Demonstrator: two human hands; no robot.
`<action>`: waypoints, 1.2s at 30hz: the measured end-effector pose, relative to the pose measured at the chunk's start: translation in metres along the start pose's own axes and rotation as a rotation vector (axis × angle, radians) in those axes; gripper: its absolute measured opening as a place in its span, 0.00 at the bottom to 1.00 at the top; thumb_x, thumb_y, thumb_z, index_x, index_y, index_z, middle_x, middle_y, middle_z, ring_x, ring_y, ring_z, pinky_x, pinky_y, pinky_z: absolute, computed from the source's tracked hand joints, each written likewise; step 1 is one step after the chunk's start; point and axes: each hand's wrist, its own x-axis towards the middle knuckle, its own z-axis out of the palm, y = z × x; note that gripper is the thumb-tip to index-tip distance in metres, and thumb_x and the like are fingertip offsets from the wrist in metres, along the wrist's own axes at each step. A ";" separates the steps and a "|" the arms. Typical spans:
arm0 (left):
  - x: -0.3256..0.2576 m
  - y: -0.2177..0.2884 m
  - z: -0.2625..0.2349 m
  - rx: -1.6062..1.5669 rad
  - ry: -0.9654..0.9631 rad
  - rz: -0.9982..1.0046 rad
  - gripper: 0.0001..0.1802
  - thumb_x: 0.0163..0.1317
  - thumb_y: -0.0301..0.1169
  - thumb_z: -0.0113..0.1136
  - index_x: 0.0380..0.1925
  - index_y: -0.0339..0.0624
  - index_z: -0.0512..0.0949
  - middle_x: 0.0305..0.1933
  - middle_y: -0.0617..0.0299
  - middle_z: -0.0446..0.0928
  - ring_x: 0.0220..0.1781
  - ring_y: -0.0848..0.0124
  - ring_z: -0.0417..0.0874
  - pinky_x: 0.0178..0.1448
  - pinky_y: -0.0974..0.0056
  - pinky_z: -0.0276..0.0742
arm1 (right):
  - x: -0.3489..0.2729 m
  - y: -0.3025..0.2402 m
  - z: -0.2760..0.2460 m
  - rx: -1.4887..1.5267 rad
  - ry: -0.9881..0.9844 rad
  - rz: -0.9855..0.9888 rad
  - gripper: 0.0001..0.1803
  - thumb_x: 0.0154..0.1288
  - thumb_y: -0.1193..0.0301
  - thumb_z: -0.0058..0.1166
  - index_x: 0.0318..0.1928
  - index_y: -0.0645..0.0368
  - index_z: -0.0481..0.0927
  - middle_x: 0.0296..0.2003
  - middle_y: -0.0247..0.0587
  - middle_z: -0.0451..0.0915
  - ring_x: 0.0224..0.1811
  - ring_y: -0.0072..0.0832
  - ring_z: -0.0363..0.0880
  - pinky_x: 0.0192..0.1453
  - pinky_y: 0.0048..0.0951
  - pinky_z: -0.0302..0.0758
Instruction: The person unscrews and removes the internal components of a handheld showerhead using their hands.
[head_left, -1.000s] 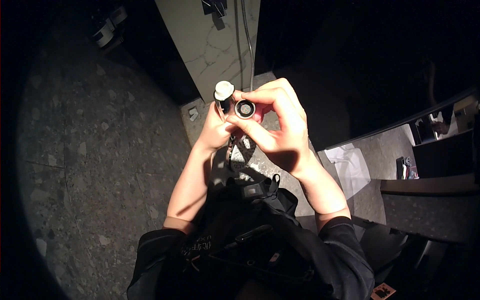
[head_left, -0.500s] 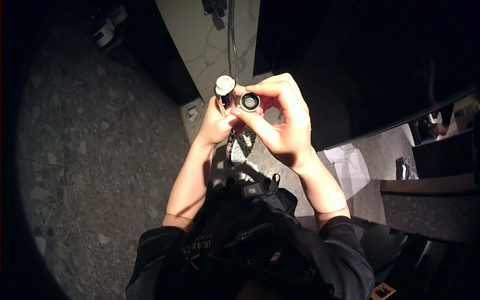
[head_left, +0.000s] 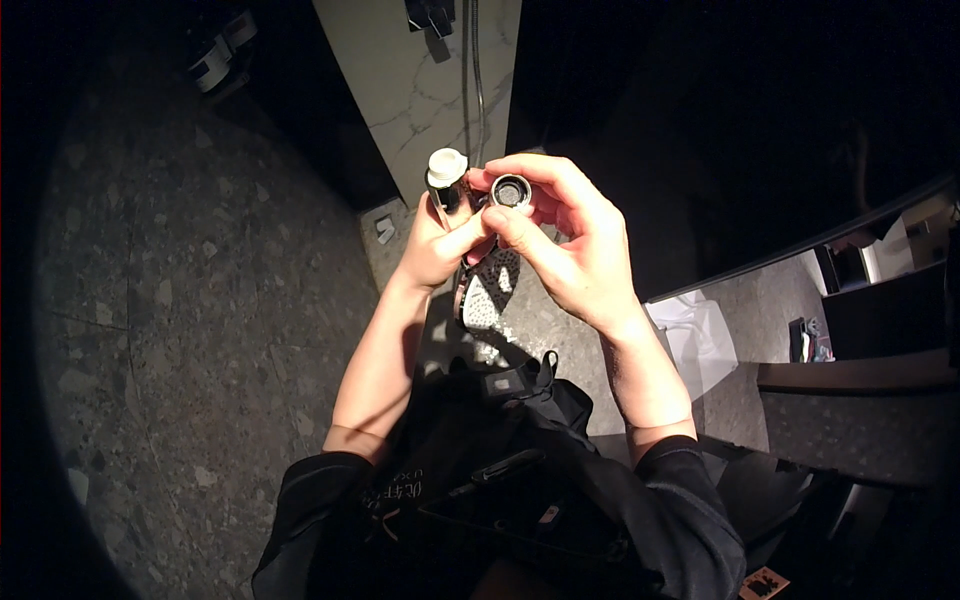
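The left hand [head_left: 440,240] is clenched around a small dark cylinder [head_left: 447,190] topped by a round white cap [head_left: 447,163]. The right hand [head_left: 575,250] pinches a short ring [head_left: 511,191] between thumb and forefinger; the ring is a dark tube with a pale rim and sits just right of the cap, close to the cylinder. Whether ring and cylinder touch cannot be made out.

Relative to the cap: a pale marbled wall panel [head_left: 400,80] rises directly behind it, with a thin hose [head_left: 470,70] hanging down its face. A speckled stone floor [head_left: 200,320] spreads to the left and offers open room. To the right the scene is mostly black, bounded by a dark curved edge [head_left: 800,250]. Below the cap, a speckled strap-like piece [head_left: 488,295] hangs between the wrists, and a black bag [head_left: 510,420] lies against the dark sleeves.

The lower end of the cylinder is hidden inside the left fist. The picture's corners are lost in shadow.
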 end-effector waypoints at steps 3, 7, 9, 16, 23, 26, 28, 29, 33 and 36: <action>0.001 0.002 0.003 0.034 0.014 0.035 0.14 0.57 0.26 0.57 0.43 0.34 0.72 0.32 0.63 0.78 0.21 0.82 0.70 0.22 0.77 0.63 | 0.000 0.003 0.000 0.019 0.014 -0.019 0.15 0.57 0.74 0.58 0.46 0.61 0.75 0.32 0.36 0.79 0.29 0.16 0.77 0.32 0.18 0.74; 0.004 -0.001 0.002 0.085 0.040 0.095 0.15 0.57 0.26 0.56 0.44 0.34 0.71 0.33 0.62 0.78 0.21 0.83 0.69 0.22 0.78 0.63 | 0.001 0.003 -0.004 -0.042 0.000 -0.040 0.15 0.57 0.75 0.58 0.46 0.61 0.76 0.33 0.35 0.79 0.29 0.16 0.77 0.32 0.17 0.74; 0.007 -0.002 -0.001 0.082 0.020 0.096 0.16 0.57 0.26 0.57 0.45 0.34 0.71 0.34 0.62 0.79 0.22 0.84 0.69 0.23 0.78 0.62 | 0.003 0.004 -0.005 -0.059 -0.007 -0.033 0.15 0.57 0.75 0.58 0.46 0.61 0.76 0.33 0.35 0.79 0.29 0.16 0.77 0.33 0.17 0.74; 0.011 0.003 -0.001 0.082 0.020 0.103 0.17 0.59 0.28 0.58 0.47 0.35 0.71 0.37 0.63 0.77 0.25 0.83 0.71 0.26 0.78 0.63 | 0.005 0.008 -0.005 -0.008 0.003 0.004 0.16 0.58 0.74 0.58 0.48 0.60 0.75 0.37 0.35 0.79 0.33 0.17 0.77 0.36 0.18 0.74; 0.010 0.002 -0.009 0.081 -0.003 0.073 0.16 0.59 0.27 0.58 0.46 0.35 0.71 0.37 0.63 0.77 0.28 0.82 0.73 0.26 0.78 0.64 | 0.006 0.013 -0.002 0.012 -0.024 -0.009 0.18 0.59 0.74 0.56 0.50 0.59 0.73 0.42 0.36 0.79 0.38 0.19 0.77 0.39 0.20 0.74; 0.009 0.002 -0.009 0.076 0.015 0.075 0.15 0.59 0.28 0.58 0.46 0.35 0.71 0.35 0.64 0.76 0.24 0.84 0.70 0.24 0.79 0.62 | 0.006 0.010 -0.002 -0.010 -0.031 -0.020 0.18 0.59 0.75 0.55 0.51 0.59 0.73 0.43 0.37 0.78 0.38 0.20 0.78 0.40 0.20 0.74; 0.009 -0.001 -0.014 0.085 0.006 0.075 0.15 0.59 0.28 0.58 0.46 0.35 0.71 0.34 0.64 0.76 0.24 0.84 0.70 0.24 0.79 0.62 | 0.006 0.009 -0.001 -0.024 -0.035 -0.020 0.18 0.59 0.76 0.54 0.51 0.59 0.72 0.44 0.37 0.78 0.38 0.20 0.78 0.40 0.21 0.75; 0.010 -0.002 -0.015 0.093 -0.004 0.072 0.15 0.59 0.28 0.58 0.46 0.35 0.71 0.34 0.64 0.76 0.24 0.84 0.70 0.24 0.78 0.62 | 0.006 0.009 -0.001 -0.027 -0.037 -0.020 0.18 0.59 0.76 0.54 0.51 0.60 0.72 0.44 0.38 0.78 0.39 0.21 0.78 0.40 0.21 0.75; 0.010 0.000 -0.009 0.107 0.015 0.111 0.15 0.59 0.28 0.58 0.45 0.35 0.71 0.34 0.64 0.76 0.24 0.84 0.70 0.24 0.79 0.62 | 0.006 0.009 0.000 -0.037 -0.041 -0.026 0.18 0.59 0.76 0.54 0.51 0.60 0.72 0.44 0.39 0.78 0.39 0.22 0.78 0.41 0.21 0.75; 0.011 0.004 -0.001 0.070 0.105 0.070 0.13 0.52 0.25 0.55 0.40 0.37 0.72 0.30 0.66 0.74 0.22 0.84 0.70 0.21 0.80 0.61 | 0.006 0.013 0.001 -0.008 -0.017 -0.028 0.18 0.59 0.75 0.54 0.51 0.61 0.72 0.43 0.39 0.78 0.40 0.22 0.78 0.40 0.21 0.75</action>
